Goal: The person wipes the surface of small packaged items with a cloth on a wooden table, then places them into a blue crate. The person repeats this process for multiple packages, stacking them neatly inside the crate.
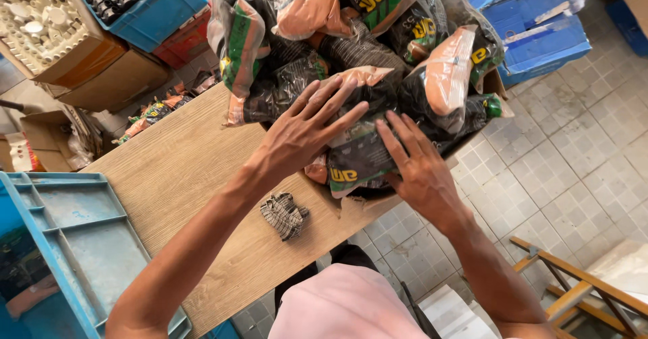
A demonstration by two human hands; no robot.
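Observation:
A heap of clear plastic packets (351,42) filled with black parts and orange and green cards overflows a cardboard box (496,86) at the far end of a wooden table (175,177). My left hand (304,130) lies flat, fingers spread, on a packet near the front of the heap. My right hand (412,160) presses flat on the packet (354,167) beside it, fingers apart. Neither hand grips anything.
A small checked cloth (283,214) lies on the table near me. A blue divided tray (74,238) sits at the left. Cardboard boxes with white parts (40,22) and a blue crate (145,5) stand beyond. Blue boxes (533,29) and a wooden frame (574,285) stand on the tiled floor.

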